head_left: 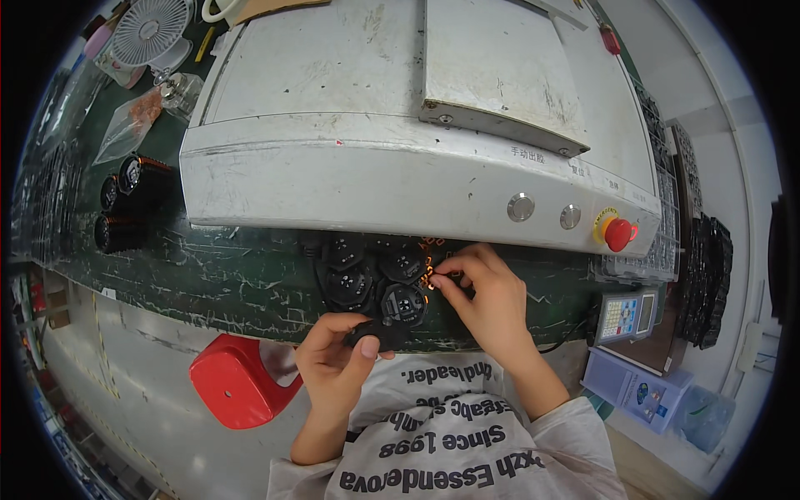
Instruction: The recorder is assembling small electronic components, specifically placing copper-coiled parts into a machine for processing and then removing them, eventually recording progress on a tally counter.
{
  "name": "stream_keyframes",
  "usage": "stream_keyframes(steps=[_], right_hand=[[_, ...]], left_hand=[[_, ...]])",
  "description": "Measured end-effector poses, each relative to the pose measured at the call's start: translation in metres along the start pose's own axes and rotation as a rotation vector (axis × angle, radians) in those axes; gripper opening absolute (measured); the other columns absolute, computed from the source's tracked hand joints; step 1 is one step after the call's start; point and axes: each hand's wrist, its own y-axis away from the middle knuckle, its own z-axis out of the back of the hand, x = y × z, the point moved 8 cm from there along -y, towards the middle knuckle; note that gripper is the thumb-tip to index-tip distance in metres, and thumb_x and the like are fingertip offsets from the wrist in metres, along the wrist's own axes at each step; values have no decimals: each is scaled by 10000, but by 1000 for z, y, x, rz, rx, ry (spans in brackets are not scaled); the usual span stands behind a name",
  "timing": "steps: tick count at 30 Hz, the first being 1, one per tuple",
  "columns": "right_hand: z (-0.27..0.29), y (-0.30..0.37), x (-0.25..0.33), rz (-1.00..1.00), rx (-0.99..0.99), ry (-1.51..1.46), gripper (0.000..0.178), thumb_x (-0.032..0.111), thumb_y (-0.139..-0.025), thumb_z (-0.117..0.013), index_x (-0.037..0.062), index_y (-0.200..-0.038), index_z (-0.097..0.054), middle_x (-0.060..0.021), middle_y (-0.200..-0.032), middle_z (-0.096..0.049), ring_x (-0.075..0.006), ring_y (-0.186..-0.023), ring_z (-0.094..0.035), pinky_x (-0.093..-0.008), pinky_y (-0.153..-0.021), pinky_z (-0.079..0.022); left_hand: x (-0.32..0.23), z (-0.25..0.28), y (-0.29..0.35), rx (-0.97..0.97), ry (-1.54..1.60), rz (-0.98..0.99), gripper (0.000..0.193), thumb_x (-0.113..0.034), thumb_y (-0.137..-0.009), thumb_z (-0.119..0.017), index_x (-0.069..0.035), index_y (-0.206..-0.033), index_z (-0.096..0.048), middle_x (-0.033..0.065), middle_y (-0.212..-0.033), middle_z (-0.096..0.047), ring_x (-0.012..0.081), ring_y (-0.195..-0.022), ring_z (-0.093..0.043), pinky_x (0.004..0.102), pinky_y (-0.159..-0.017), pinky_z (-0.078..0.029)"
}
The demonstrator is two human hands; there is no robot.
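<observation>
My left hand (337, 358) is closed round a dark black plastic part (377, 335) near the table's front edge, thumb on top. To its right, the thumb and forefinger of my right hand (487, 302) pinch together beside a small pile of orange ring-like pieces (430, 273). Whatever lies between those fingertips is too small to make out. Several black many-sided housings (403, 303) sit close together on the table between and beyond my hands, their faces up.
A large white machine (333, 179) with a red emergency button (617, 234) spans the back. Black cylinders (143, 173), a small fan (150, 32) and a clear bag (131, 125) stand left. A keypad controller (627, 317) is at right, a red stool (237, 382) below left.
</observation>
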Motion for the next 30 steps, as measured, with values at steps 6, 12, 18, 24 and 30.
stream_keyframes(steps=[6, 12, 18, 24, 30], right_hand=[[4, 11, -3, -141, -2, -502, 118, 1, -791, -741, 13, -882, -667, -68, -898, -648, -133, -729, -642, -245, -627, -516], [6, 31, 17, -356, 101, -1275, 161, -146, -784, -668, -81, -930, -642, -153, -962, -629, -204, -835, -659, -278, -764, -568], [11, 28, 29, -122, 124, -1179, 158, -115, -800, -686, -86, -953, -660, -127, -1163, -492, -185, -1027, -624, -294, -889, -575], [5, 31, 25, -179, 153, -1223, 156, -109, -798, -691, -88, -950, -660, -123, -1165, -484, -175, -1006, -628, -287, -898, -570], [5, 29, 24, -178, 193, -1208, 165, -124, -790, -685, -91, -949, -659, -120, -1144, -482, -172, -976, -636, -284, -896, -567]], left_hand=[[-1, -7, 0, -27, -364, -104, 215, -23, -848, -691, 77, -1001, -579, 158, -891, -670, 197, -786, -661, 280, -701, -549], [-34, -42, -3, 133, -741, -477, 256, 56, -687, -757, 58, -926, -662, 198, -1007, -704, 258, -898, -654, 323, -790, -519], [-41, -52, 1, 163, -895, -611, 338, 49, -621, -766, 45, -950, -688, 171, -1010, -711, 281, -896, -661, 339, -784, -532], [-40, -53, 4, 147, -918, -682, 336, 37, -623, -763, 43, -950, -687, 169, -1016, -707, 282, -895, -665, 333, -766, -551], [-40, -55, 7, 158, -960, -719, 342, 40, -629, -759, 32, -962, -683, 150, -1017, -707, 280, -894, -665, 327, -765, -554]])
